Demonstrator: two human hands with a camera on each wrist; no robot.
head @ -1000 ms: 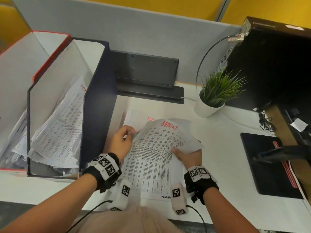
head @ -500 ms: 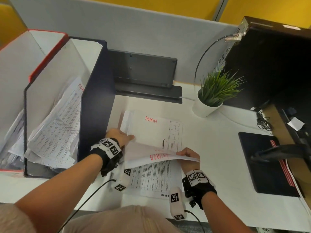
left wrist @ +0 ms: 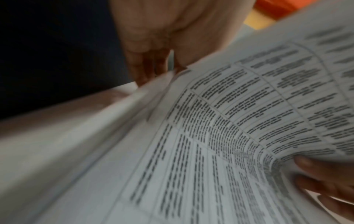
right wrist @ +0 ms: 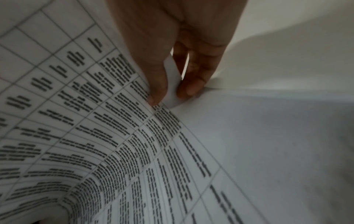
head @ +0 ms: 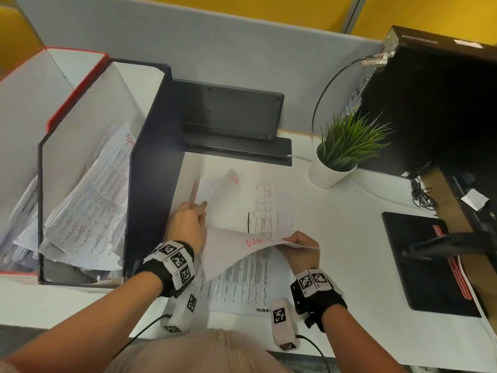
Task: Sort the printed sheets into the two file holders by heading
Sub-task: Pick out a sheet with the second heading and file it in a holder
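Observation:
A stack of printed sheets (head: 247, 281) lies on the white desk in front of me. My right hand (head: 291, 242) pinches the top sheet (head: 236, 254) at its edge between thumb and fingers (right wrist: 188, 89) and holds it folded back toward me, red ADMIN heading showing. The sheet's printed table (right wrist: 95, 121) curves up beside that hand. My left hand (head: 200, 205) grips the left edge of the sheet beneath (head: 242, 203), whose far left corner curls up. A navy file holder (head: 153, 162) with several sheets (head: 91, 205) and a red-edged file holder (head: 72, 90) stand at the left.
A black device (head: 231, 114) stands behind the stack against the grey partition. A potted plant (head: 341, 154) sits to the right of it. Farther right are a black monitor (head: 443, 103) and a black mat (head: 425, 265). Bare desk (head: 349, 238) lies right of the stack.
My right hand has folded the top sheet back toward me, uncovering the sheet beneath. My left hand slid to that sheet's left edge, and its far corner now curls up.

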